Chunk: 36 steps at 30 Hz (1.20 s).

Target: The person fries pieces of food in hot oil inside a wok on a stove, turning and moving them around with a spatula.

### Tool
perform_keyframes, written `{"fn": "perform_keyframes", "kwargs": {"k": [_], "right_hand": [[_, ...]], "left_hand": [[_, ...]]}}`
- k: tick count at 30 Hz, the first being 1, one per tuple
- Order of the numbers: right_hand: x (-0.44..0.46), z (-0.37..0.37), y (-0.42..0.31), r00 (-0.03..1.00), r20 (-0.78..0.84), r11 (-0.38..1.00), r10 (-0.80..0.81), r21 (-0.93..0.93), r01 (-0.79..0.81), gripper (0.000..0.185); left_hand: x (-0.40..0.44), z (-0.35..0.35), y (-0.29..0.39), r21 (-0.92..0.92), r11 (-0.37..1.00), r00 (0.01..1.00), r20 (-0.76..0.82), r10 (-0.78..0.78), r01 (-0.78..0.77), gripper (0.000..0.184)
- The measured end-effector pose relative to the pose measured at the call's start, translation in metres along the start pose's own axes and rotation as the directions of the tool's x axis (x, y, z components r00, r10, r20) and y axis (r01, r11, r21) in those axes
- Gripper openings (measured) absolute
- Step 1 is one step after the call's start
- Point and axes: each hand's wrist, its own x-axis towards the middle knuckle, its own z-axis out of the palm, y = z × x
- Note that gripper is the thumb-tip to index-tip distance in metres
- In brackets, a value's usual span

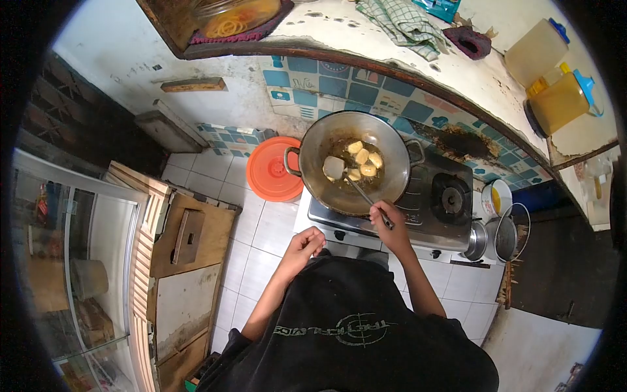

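Note:
My right hand [388, 221] is wrapped round the handle of a metal spatula [334, 167]. Its flat blade dips into a large two-handled wok [313, 176] on the left burner of the stove. Several pale yellow pieces of food [362, 157] lie in oil at the wok's bottom, mostly right of the blade. In front of the wok, apart from it, my left hand [305, 242] hangs near the stove's front edge with its fingers curled together. Whether anything small is inside those fingers is hidden.
An orange plastic lid or tub [271, 171] stands left of the wok. The second burner [451, 198] is at the right, with metal pots [478, 238] beyond it. A shelf [313, 29] overhangs the back, bearing a cloth [406, 26] and jugs [562, 101]. A wooden cabinet [186, 287] stands left.

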Motion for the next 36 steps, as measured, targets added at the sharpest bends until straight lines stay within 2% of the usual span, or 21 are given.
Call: {"fn": "perform_keyframes", "kwargs": {"k": [1, 4, 7, 10, 11, 14, 20, 23, 26, 29, 35, 36], "right_hand": [[-0.001, -0.001, -0.004, 1.000, 0.031, 0.999, -0.003, -0.035, 0.004, 0.013], [-0.007, -0.003, -0.009, 0.999, -0.043, 0.998, 0.010, -0.054, -0.012, 0.013], [-0.008, -0.017, -0.012, 0.991, -0.121, 0.981, -0.059, -0.190, 0.035, 0.014], [-0.004, -0.036, -0.026, 0.983, -0.180, 0.946, -0.028, -0.323, -0.032, 0.016], [-0.002, -0.040, -0.012, 0.965, -0.209, 0.881, -0.156, -0.471, 0.041, 0.017], [0.003, -0.054, -0.002, 0.973, -0.215, 0.905, -0.089, -0.425, -0.011, 0.018], [0.014, -0.056, 0.037, 0.950, -0.237, 0.875, -0.204, -0.479, 0.069, 0.018], [0.017, -0.049, 0.058, 0.970, -0.239, 0.960, -0.037, -0.277, -0.032, 0.018], [0.013, -0.039, 0.066, 0.962, -0.225, 0.985, 0.154, -0.048, -0.168, 0.020], [0.008, -0.034, 0.074, 0.975, -0.140, 0.985, 0.170, -0.014, -0.174, 0.022], [0.008, -0.009, 0.079, 0.977, -0.048, 0.943, 0.207, 0.277, -0.186, 0.025], [0.010, -0.006, 0.082, 0.979, -0.047, 0.943, 0.199, 0.282, -0.178, 0.026]], "left_hand": [[0.000, -0.001, 0.000, -0.007, 1.000, 1.000, 0.002, 0.004, -0.004, 0.020], [-0.002, -0.001, 0.001, -0.017, 1.000, 1.000, -0.013, -0.002, 0.001, 0.020], [-0.003, -0.003, -0.002, -0.013, 1.000, 1.000, -0.025, 0.003, -0.003, 0.020], [-0.004, -0.004, -0.003, -0.013, 1.000, 1.000, -0.012, 0.019, -0.019, 0.021], [-0.004, -0.004, -0.004, -0.015, 1.000, 1.000, -0.011, 0.015, -0.016, 0.021], [-0.003, -0.002, -0.005, -0.022, 1.000, 1.000, -0.004, 0.007, -0.007, 0.022], [-0.003, -0.002, -0.007, -0.019, 1.000, 1.000, 0.007, 0.008, -0.008, 0.022], [-0.005, -0.002, -0.004, -0.018, 1.000, 1.000, -0.001, 0.012, -0.012, 0.023], [-0.008, -0.003, -0.003, -0.017, 1.000, 1.000, -0.019, 0.012, -0.013, 0.023], [-0.009, -0.005, -0.003, -0.019, 1.000, 0.999, -0.030, 0.015, -0.015, 0.023], [-0.010, -0.004, 0.001, -0.026, 1.000, 1.000, -0.027, 0.009, -0.010, 0.023], [-0.009, -0.004, 0.000, -0.025, 1.000, 1.000, -0.024, 0.011, -0.011, 0.022]]}}
